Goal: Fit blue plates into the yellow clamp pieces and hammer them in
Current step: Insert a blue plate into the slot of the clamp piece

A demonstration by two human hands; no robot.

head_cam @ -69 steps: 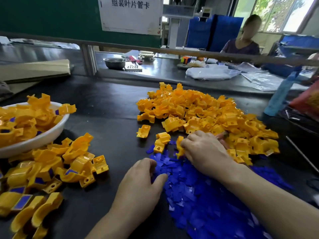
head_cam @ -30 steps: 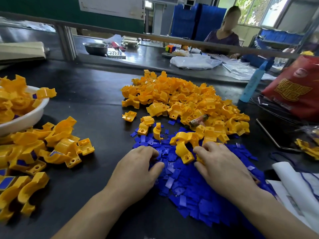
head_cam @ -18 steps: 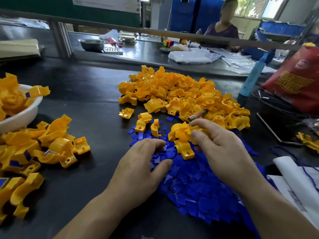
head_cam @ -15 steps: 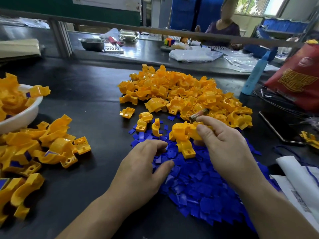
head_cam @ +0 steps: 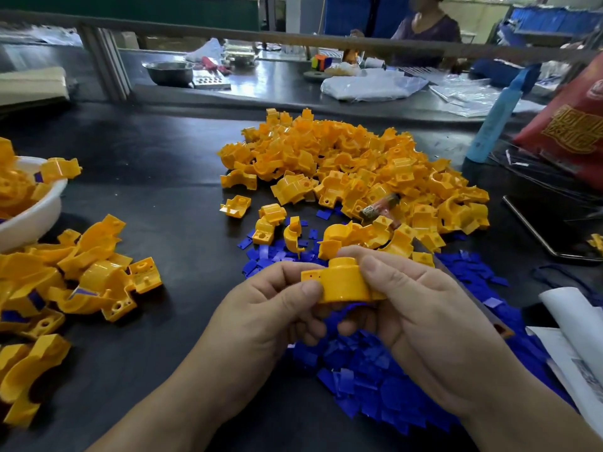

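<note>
Bare black table (head_cam: 163,190) lies open left of the blue plate pile (head_cam: 375,373), out to the fitted pieces (head_cam: 94,275). The loose clamp heap (head_cam: 352,168) crowds the pile's far edge. Above the pile (toward its far side), the left hand (head_cam: 267,318) and right hand (head_cam: 427,324) pinch one yellow clamp piece (head_cam: 342,285), thumbs on top, fingers curled beneath.

Dark surface (head_cam: 156,151) in front, bounded at the back by a grey metal rail (head_cam: 228,35). Beyond, a glossy surface (head_cam: 280,84) with a steel bowl (head_cam: 168,71), a seated person (head_cam: 427,31) behind. Green wall (head_cam: 163,8) at left, blue crates (head_cam: 548,17) at right.
</note>
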